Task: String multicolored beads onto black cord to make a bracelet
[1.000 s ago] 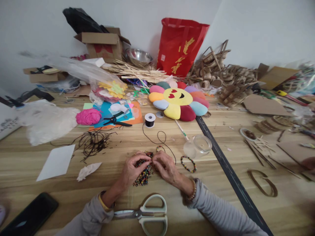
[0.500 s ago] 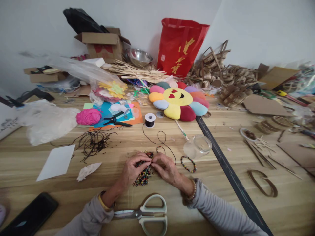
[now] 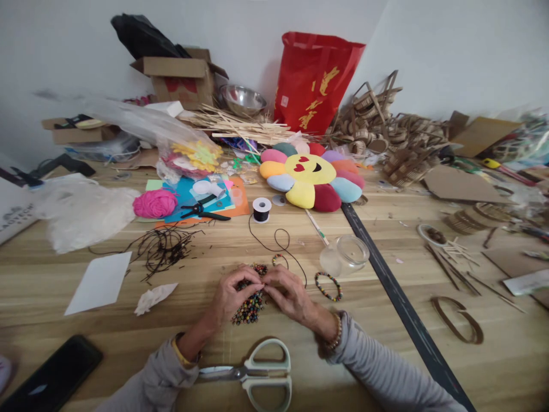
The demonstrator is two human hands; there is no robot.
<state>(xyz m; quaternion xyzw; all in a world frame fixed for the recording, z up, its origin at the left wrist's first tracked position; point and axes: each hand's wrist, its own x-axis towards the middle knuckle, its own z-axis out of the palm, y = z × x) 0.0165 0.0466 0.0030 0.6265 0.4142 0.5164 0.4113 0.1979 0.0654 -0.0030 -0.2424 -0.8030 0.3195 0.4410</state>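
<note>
My left hand [image 3: 237,290] is closed in a pinch over a pile of small multicoloured beads [image 3: 249,312]; what lies between its fingertips is too small to make out. Fingertip to fingertip with it, my right hand [image 3: 288,290] pinches the thin black cord, whose end is hidden by the fingers. The black cord [image 3: 274,250] loops back from there to a white spool [image 3: 261,210]. A short run of strung beads [image 3: 277,258] shows on it just behind my right hand. A finished-looking bead bracelet [image 3: 329,286] lies to the right of that hand.
White-handled scissors [image 3: 261,375] lie in front of my wrists. A glass jar [image 3: 345,256] and a long dark metal strip [image 3: 394,292] are on the right. Tangled black cords [image 3: 163,252], paper [image 3: 98,283] and a phone [image 3: 54,372] lie left. A flower cushion [image 3: 313,174] sits behind.
My hands stay at the bead pile, with only slight finger movement. A pale flat piece has appeared on the cardboard at the right edge.
</note>
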